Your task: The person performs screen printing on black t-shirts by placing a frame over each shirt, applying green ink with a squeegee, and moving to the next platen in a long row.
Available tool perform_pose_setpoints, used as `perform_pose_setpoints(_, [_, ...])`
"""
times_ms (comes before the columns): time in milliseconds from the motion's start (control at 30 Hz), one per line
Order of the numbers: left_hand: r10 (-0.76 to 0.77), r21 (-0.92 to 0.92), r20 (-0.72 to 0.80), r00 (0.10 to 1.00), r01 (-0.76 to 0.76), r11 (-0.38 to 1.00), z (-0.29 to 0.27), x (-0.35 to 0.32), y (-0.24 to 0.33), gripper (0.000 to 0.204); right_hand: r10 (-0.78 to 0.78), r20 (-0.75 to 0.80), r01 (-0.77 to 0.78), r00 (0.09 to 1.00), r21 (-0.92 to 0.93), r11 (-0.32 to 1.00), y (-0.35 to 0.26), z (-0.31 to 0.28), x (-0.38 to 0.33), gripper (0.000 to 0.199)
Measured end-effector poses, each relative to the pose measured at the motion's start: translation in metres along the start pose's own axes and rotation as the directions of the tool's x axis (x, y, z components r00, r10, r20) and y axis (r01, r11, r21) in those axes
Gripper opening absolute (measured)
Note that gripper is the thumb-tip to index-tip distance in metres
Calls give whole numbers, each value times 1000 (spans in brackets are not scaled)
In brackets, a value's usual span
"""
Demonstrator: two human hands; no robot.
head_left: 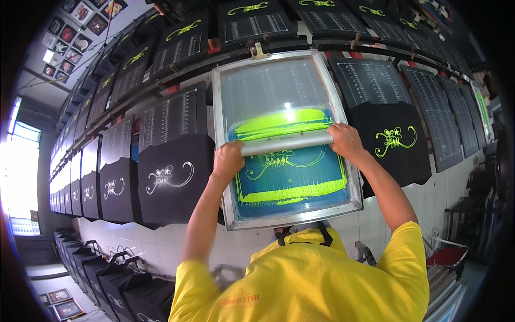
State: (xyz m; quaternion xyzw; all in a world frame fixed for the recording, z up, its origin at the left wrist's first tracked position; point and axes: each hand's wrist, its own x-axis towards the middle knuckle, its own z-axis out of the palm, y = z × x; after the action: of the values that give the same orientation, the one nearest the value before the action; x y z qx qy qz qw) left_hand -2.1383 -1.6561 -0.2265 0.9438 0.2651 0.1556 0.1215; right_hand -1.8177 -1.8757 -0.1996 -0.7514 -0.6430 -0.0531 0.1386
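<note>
We are holding a pale squeegee (pixel 288 143) crosswise over the blue mesh (pixel 292 206) of a metal-rimmed screen frame (pixel 295 217); it is lying inside the rim, between a thick bank of bright green ink (pixel 292 117) on its far side and a green band across the mesh nearer to us. We are presumably setting it crosswise so that its long edge is covering the whole design. A clamp (pixel 259 52) is sitting at the far edge, probably keeping the frame aligned, and black shirts (pixel 365 129) are lying spread on boards to either side, seemingly so that their fronts are staying flat. As for the grip, our left hand (pixel 229 158) is closing firmly around the squeegee's left end and our right hand (pixel 344 140) around its right end, likely to be sharing the pressure evenly. Neither hand is hanging loose, though the undersides of our fingers are escaping our view.
</note>
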Motion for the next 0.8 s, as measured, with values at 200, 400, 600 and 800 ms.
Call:
perform_pose_setpoints(200, [-18, 10, -17, 1000, 18, 1000, -16, -3, 6, 30, -6, 24, 7, 1000, -9, 1000, -8, -18, -6, 17])
perform_pose_setpoints(400, [-59, -45, 70, 996, 62, 997, -31, -115, 62, 40, -45, -50, 47, 998, 41, 998, -62, -41, -117, 29])
perform_pose_setpoints(600, [-21, -5, 29, 999, 21, 1000, -12, -181, 88, 41, -26, -42, 30, 999, 105, 994, -91, -42, -176, 34])
perform_pose_setpoints(800, [31, 40, -17, 999, -31, 999, 0, -171, 78, 38, -64, -54, 66, 996, 33, 997, -82, -30, -167, 33])
